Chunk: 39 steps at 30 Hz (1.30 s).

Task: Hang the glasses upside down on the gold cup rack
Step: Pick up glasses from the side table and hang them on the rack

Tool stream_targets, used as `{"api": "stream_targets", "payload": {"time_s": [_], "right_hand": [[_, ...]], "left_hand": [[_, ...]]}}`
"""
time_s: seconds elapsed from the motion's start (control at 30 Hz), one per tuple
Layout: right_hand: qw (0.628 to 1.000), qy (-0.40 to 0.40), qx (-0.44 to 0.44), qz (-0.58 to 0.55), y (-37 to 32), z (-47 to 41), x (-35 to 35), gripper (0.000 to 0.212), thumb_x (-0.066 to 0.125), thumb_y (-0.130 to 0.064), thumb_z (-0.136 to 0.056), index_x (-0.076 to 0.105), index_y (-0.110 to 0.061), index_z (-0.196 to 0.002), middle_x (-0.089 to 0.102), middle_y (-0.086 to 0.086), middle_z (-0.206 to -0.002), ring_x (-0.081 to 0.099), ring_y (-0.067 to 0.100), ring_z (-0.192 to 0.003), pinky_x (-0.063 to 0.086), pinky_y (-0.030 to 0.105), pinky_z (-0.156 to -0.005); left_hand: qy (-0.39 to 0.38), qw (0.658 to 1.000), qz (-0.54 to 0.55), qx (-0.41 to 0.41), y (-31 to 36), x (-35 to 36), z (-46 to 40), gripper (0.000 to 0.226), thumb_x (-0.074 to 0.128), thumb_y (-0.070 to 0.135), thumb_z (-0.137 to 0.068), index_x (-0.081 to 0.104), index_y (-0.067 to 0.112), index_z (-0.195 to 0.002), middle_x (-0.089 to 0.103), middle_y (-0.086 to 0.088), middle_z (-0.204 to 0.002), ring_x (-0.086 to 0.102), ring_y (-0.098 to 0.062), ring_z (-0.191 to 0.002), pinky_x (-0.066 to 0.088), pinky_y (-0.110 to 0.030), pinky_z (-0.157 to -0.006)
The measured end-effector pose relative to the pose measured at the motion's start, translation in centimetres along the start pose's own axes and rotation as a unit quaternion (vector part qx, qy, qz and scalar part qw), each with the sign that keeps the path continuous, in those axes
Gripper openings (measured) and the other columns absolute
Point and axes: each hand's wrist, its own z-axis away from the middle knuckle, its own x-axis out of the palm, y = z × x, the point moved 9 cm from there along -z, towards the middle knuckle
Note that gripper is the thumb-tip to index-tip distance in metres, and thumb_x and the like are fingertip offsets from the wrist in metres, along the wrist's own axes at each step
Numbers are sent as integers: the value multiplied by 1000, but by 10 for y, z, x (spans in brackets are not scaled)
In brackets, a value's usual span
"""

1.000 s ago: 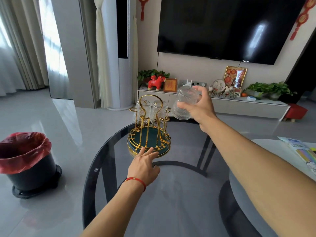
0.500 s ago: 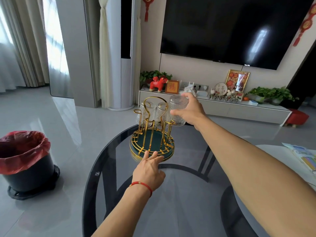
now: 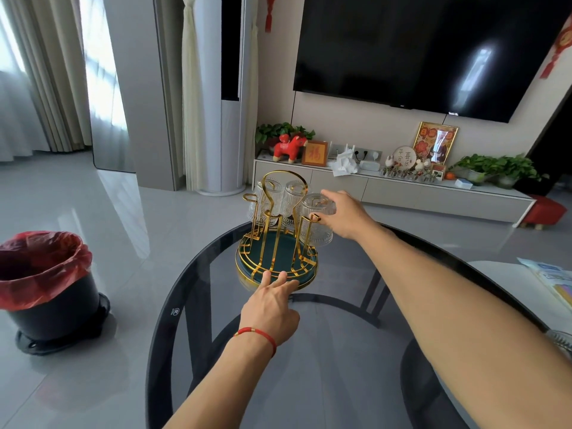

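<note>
The gold cup rack [image 3: 276, 243] with a dark green base stands on the round dark glass table [image 3: 309, 351]. Two ribbed clear glasses [image 3: 268, 199] [image 3: 293, 196] hang upside down on its far pegs. A third ribbed glass [image 3: 316, 219] sits upside down over the right peg, and my right hand [image 3: 345, 213] holds it by its upturned bottom. My left hand [image 3: 272, 305], with a red cord at the wrist, rests its spread fingertips on the rack's front rim.
A black bin with a red liner [image 3: 46, 283] stands on the floor at the left. A white table with papers [image 3: 551, 280] adjoins at the right. Behind are a TV cabinet [image 3: 402, 193] with ornaments and plants, and a wall TV.
My right hand has carried the glass from up in the air down and left, turned it upside down and lowered it over the rack's right peg. My left hand stays at the rack's rim.
</note>
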Motion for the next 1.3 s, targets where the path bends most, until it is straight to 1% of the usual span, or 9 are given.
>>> {"api": "stream_targets", "payload": {"time_s": [0.13,0.23,0.47,0.67,0.83,0.93,1.07,1.17,1.3], "right_hand": [[998,-67,3,8,1,8,10,99,72,-32,-95,4,-23,-167,19,7,-172,24,30,-156,28,46,-120],[997,-77,-7,7,3,25,8,95,60,-21,-101,-10,-24,-165,1,6,-175,12,29,-159,21,46,-124],[993,-64,-88,52,19,124,-24,82,58,-24,-99,8,-30,-164,17,-2,-170,25,17,-154,24,33,-118],[987,-54,-99,112,70,243,-61,67,59,-28,-97,29,-35,-157,42,-12,-153,36,4,-140,30,25,-111],[975,-16,-109,192,106,321,-103,50,66,-23,-90,56,-21,-139,56,-4,-140,47,16,-134,38,37,-114],[969,-32,-53,240,138,349,-124,62,68,-38,-85,50,-26,-143,50,-6,-144,42,18,-141,24,44,-123],[930,-141,1,339,174,369,-121,89,65,-43,-85,21,-31,-161,23,-6,-165,16,19,-155,0,42,-128],[932,-153,2,330,179,366,-122,92,70,-30,-89,16,-35,-163,17,-5,-168,15,19,-154,10,37,-126],[951,-147,19,273,181,357,-124,90,79,-23,-85,30,-40,-158,31,-10,-158,23,15,-141,30,32,-114]], "left_hand": [[-1,1000,4,-1,2,-2,0,67,59,16,-92,39,33,-153,26,3,-168,6,-32,-157,39,-56,-112],[8,1000,29,-1,5,-6,3,64,61,14,-92,43,28,-152,34,1,-164,10,-32,-156,39,-56,-112],[151,979,106,91,53,-41,26,50,63,10,-92,58,15,-141,62,-7,-141,52,-28,-134,47,-41,-107],[125,965,147,178,114,-26,68,61,66,15,-86,52,16,-145,59,-5,-144,45,-25,-137,38,-36,-112],[74,962,146,218,147,-2,102,65,66,16,-85,48,18,-148,54,-3,-148,40,-24,-139,32,-32,-113],[59,964,143,218,150,8,114,65,66,16,-86,48,18,-149,54,-5,-148,39,-26,-139,34,-38,-114],[38,966,135,218,149,17,121,64,66,16,-88,47,20,-149,55,-4,-146,40,-26,-138,37,-38,-112],[23,967,139,213,149,21,123,63,66,16,-89,47,21,-149,55,-4,-146,41,-26,-138,37,-39,-113],[4,966,141,219,152,27,124,62,65,16,-89,47,21,-148,55,-4,-147,43,-26,-138,38,-39,-112]]}}
